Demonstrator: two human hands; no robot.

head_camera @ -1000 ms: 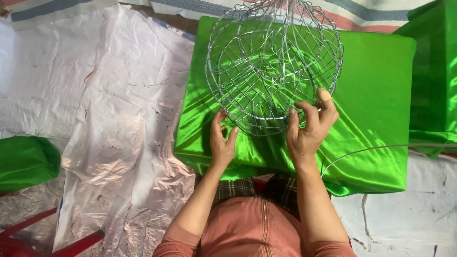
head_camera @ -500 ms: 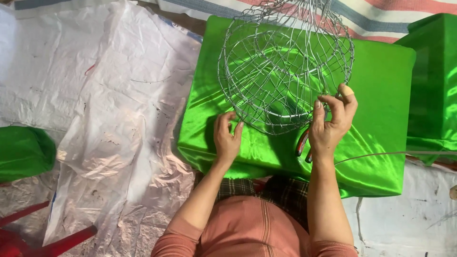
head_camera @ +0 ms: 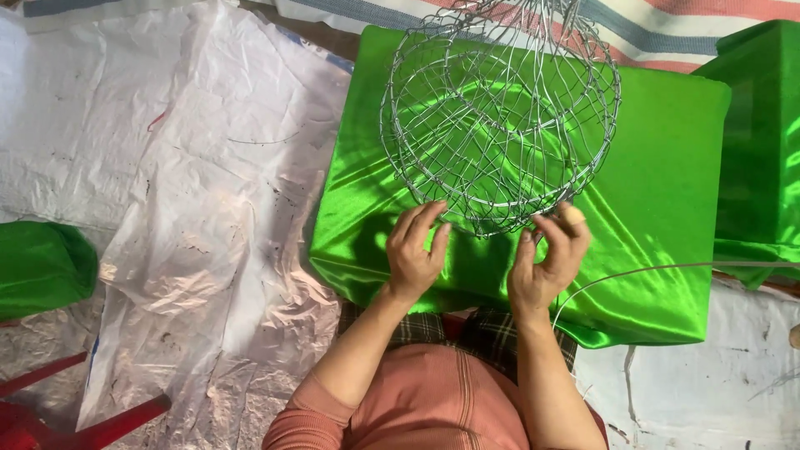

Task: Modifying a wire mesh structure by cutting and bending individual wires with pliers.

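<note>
A round basket frame of bent silver wire (head_camera: 500, 125) stands on a block covered in shiny green cloth (head_camera: 667, 208). My left hand (head_camera: 414, 250) pinches the frame's near rim from the left. My right hand (head_camera: 546, 254) grips the same rim a little to the right, fingers curled around the wire. A loose length of wire (head_camera: 658, 271) arcs from under my right hand toward the right edge of the view.
A second green-covered block (head_camera: 762, 142) stands at the right, a green bundle (head_camera: 42, 267) at the left. Crinkled white plastic sheeting (head_camera: 167, 167) covers the ground. Red chair legs (head_camera: 75, 417) show at bottom left, striped cloth (head_camera: 667, 25) at the top.
My right hand has slid left along the rim and sits close to my left hand. The wire frame has shifted slightly in view.
</note>
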